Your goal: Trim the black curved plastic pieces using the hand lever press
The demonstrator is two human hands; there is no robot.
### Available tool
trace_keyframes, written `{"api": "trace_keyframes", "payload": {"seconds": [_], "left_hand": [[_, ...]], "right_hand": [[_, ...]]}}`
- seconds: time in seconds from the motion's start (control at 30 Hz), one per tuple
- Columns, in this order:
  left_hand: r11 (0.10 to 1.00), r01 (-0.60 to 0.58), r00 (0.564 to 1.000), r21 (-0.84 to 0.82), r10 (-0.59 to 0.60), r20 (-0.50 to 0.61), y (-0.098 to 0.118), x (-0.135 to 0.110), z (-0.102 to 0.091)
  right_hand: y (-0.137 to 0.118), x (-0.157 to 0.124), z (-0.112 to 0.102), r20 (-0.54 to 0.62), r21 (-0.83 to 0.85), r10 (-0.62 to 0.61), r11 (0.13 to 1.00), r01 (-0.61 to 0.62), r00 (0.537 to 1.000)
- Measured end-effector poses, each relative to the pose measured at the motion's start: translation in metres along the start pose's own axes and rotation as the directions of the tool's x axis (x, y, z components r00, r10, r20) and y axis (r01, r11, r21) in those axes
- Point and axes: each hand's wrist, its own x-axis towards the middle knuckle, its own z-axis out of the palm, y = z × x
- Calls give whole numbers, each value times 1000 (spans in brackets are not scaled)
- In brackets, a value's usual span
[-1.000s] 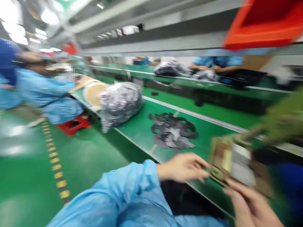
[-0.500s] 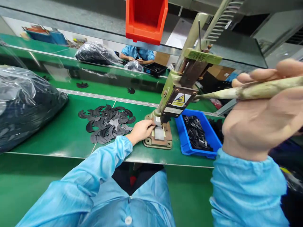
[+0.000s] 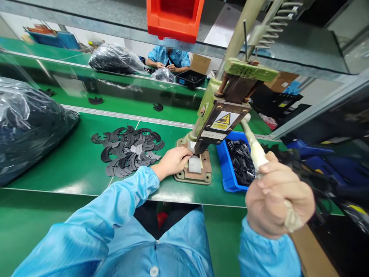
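My right hand (image 3: pixel 281 194) is wrapped round the lever handle (image 3: pixel 253 144) of a green hand press (image 3: pixel 220 111), which is slanted down toward me. At the press base (image 3: pixel 184 177), my left hand (image 3: pixel 174 159) has its fingers pinched together right beside the lowered ram (image 3: pixel 201 148). Whatever small dark piece lies between those fingertips is mostly hidden by them and the ram. A pale square plate (image 3: pixel 195 164) lies on the base in front of the ram. Left of my hand, flat curved black pieces (image 3: pixel 131 148) are heaped on the green bench.
A blue bin (image 3: pixel 230 182) of small black parts stands right of the press. At far left sits a big plastic bag (image 3: pixel 34 130) of dark pieces. An orange bin (image 3: pixel 174 29) hangs overhead. Across the belt, a co-worker (image 3: pixel 170 57) in blue works beside a black tray (image 3: pixel 191 79).
My right hand has pulled the lever down from a raised, nearly level position, and the fingers have closed round it. The ram sits lower, while my left hand stays at the base.
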Motion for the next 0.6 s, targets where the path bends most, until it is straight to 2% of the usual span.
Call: {"api": "trace_keyframes", "payload": {"seconds": [0.1,0.2,0.3,0.37,0.43,0.5,0.53,0.6], "left_hand": [[1000,30,999,2,-30,45,6,-2,-6],[1000,9,993,30,-13,120,3,0,-25],[988,55,988,141,-74,133,-23,8,-65],[942,165,973,292,-204,108,-52,15,-99],[836,293,922,463,-375,94,-82,24,-130],[736,399,845,547,-527,93,-107,32,-152],[704,431,812,564,-576,98,-116,35,-157],[679,443,779,585,-615,124,-125,41,-157]], "right_hand": [[8,-16,-5,-54,-15,-21,1000,20,998],[17,-20,-7,-97,-1,-77,997,77,992],[22,-22,-6,-129,1,-76,997,77,989],[22,-23,-4,-147,9,-53,998,55,988],[21,-25,-3,-157,18,-55,998,59,986],[21,-26,-3,-160,18,-59,998,63,985],[21,-26,-4,-164,17,-68,997,72,984],[24,-27,-6,-163,7,-80,997,83,983]]}}
